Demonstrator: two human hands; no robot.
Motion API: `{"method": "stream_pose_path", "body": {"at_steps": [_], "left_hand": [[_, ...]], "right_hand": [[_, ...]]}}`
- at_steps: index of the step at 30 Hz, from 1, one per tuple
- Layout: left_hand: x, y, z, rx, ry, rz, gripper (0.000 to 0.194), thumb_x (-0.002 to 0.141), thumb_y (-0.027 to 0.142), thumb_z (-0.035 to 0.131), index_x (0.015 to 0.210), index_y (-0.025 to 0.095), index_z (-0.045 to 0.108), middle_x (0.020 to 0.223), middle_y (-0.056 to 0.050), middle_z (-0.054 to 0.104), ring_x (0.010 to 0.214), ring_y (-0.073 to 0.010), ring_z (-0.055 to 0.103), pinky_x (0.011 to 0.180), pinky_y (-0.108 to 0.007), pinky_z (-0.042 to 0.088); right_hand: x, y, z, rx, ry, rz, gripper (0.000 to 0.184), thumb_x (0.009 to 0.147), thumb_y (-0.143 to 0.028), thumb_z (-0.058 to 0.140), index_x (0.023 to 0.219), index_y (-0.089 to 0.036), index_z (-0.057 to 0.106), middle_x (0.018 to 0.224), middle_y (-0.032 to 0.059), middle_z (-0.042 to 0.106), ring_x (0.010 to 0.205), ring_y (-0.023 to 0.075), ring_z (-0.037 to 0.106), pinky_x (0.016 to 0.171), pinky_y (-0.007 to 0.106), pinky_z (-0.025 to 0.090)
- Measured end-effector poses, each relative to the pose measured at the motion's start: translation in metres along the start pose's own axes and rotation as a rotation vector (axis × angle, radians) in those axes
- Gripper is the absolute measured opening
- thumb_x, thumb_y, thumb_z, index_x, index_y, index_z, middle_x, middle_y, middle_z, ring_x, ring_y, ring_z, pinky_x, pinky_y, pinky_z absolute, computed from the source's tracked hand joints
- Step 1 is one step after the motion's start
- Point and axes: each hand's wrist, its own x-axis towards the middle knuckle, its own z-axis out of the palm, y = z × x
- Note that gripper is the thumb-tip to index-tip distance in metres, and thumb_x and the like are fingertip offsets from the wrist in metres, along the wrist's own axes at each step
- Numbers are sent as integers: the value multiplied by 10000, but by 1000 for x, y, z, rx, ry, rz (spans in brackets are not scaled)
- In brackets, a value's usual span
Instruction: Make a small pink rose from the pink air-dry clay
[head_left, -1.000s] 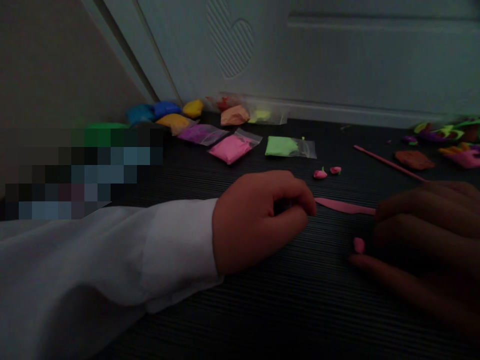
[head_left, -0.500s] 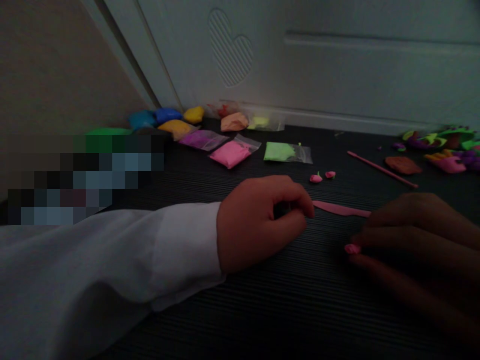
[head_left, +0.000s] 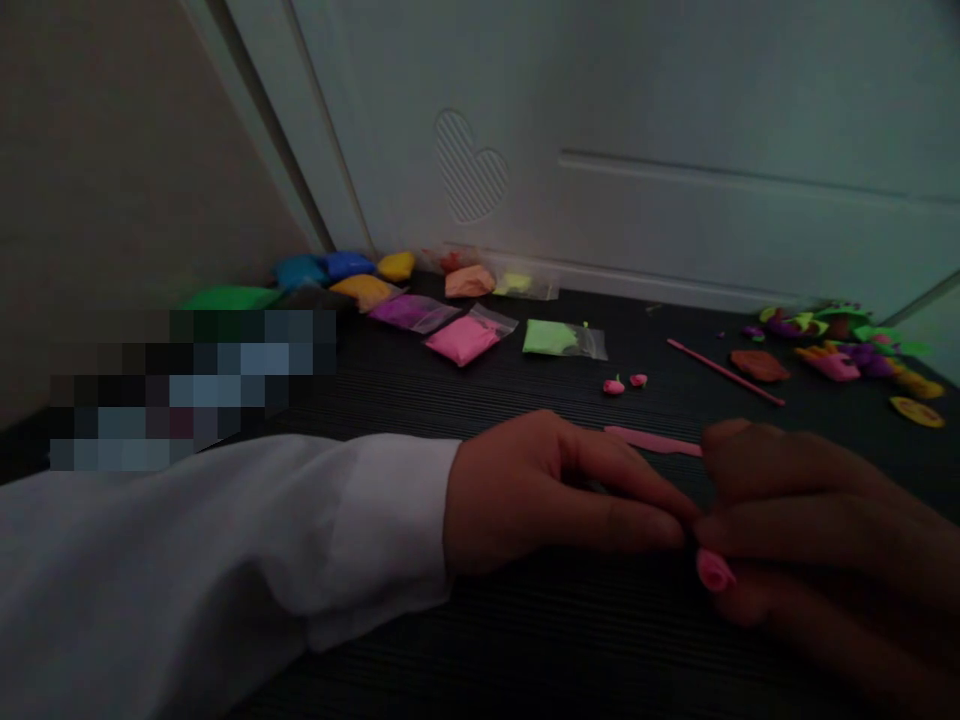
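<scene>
Low on the right, my right hand (head_left: 817,530) pinches a small pink clay rose (head_left: 715,570) between thumb and fingers, its spiral face turned toward me. My left hand (head_left: 555,490), in a white sleeve, reaches in beside it. The left thumb and forefinger are brought together at the right fingertips, just above the rose; whatever lies between them is hidden. Behind both hands lies a flat pink modelling knife (head_left: 652,440), partly covered by them. Two smaller pink clay buds (head_left: 613,386) with green bits rest farther back.
Bagged clay lies along the door's foot, among it a pink packet (head_left: 463,340) and a light green packet (head_left: 551,338). A thin pink stick tool (head_left: 725,372) and a brown clay piece (head_left: 760,365) lie at the right, near several colourful clay figures (head_left: 829,360). A white door (head_left: 675,230) stands behind.
My left hand has stretched right, its curled fingers extending to meet my right hand. The pink rose has turned in the right fingers, showing its spiral. The view has tilted up and shifted right.
</scene>
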Motion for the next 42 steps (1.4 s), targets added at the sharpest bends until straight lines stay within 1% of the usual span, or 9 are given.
{"method": "stream_pose_path", "body": {"at_steps": [3, 7, 10, 17, 20, 24, 29, 36, 42], "left_hand": [[1, -1, -1, -142, -32, -50, 159, 752, 78, 591, 851, 163, 683, 829, 40, 610, 803, -44, 545, 792, -134, 406], [2, -4, -3, -247, -28, -74, 149, 736, 95, 614, 805, 201, 693, 804, 51, 607, 793, -43, 545, 781, -142, 404], [2, -5, -4, -255, -22, -87, 119, 727, 111, 627, 773, 199, 693, 777, 47, 600, 759, -45, 541, 754, -153, 404], [2, -4, -1, -286, 11, -96, 90, 726, 115, 619, 757, 170, 683, 751, 33, 596, 740, -61, 531, 721, -177, 399], [1, -5, 0, -287, 29, -89, 101, 727, 88, 607, 742, 158, 679, 740, 36, 597, 721, -53, 531, 707, -166, 399], [0, -3, -2, -255, 49, -147, 71, 732, 119, 618, 745, 164, 672, 742, 35, 590, 729, -63, 525, 713, -186, 395], [0, -3, -3, -247, 46, -139, 87, 761, 140, 600, 792, 173, 674, 784, 37, 598, 760, -51, 531, 738, -159, 397], [-2, -4, -2, -342, 11, -163, 185, 683, 61, 657, 803, 201, 668, 784, 54, 599, 736, -37, 555, 692, -140, 437], [-1, -3, 0, -273, 64, -117, 140, 698, 86, 657, 785, 193, 678, 779, 56, 615, 740, -22, 560, 699, -115, 444]], "right_hand": [[4, -1, 3, 38, 6, -51, 105, 810, -310, 535, 893, -250, 554, 747, 0, 619, 781, 114, 595, 678, 188, 503], [4, 0, 7, 97, 23, -45, 123, 800, -273, 553, 916, -233, 555, 755, -16, 584, 708, 89, 568, 716, 202, 496], [3, 1, 7, 111, 24, -33, 120, 792, -257, 563, 907, -224, 556, 754, -17, 574, 695, 83, 559, 702, 193, 494], [1, 0, 6, 74, 17, -26, 142, 799, -237, 547, 938, -220, 522, 829, 8, 603, 803, 107, 589, 672, 194, 497], [0, 0, 7, 58, 6, 1, 187, 779, -199, 562, 957, -225, 516, 841, 5, 601, 812, 114, 591, 669, 209, 498], [-1, -1, 9, 49, 43, 21, 183, 756, -186, 585, 924, -220, 521, 825, -4, 599, 769, 101, 595, 646, 202, 495], [1, 0, 9, 59, 37, 55, 136, 764, -191, 578, 888, -225, 535, 796, -6, 604, 746, 98, 601, 637, 200, 505], [0, 2, 8, 88, 12, 64, 124, 784, -226, 555, 904, -238, 525, 798, -7, 610, 744, 101, 606, 614, 191, 509], [0, 2, 9, 84, 13, 79, 160, 770, -238, 576, 921, -248, 526, 819, -8, 608, 751, 107, 604, 614, 197, 508]]}}
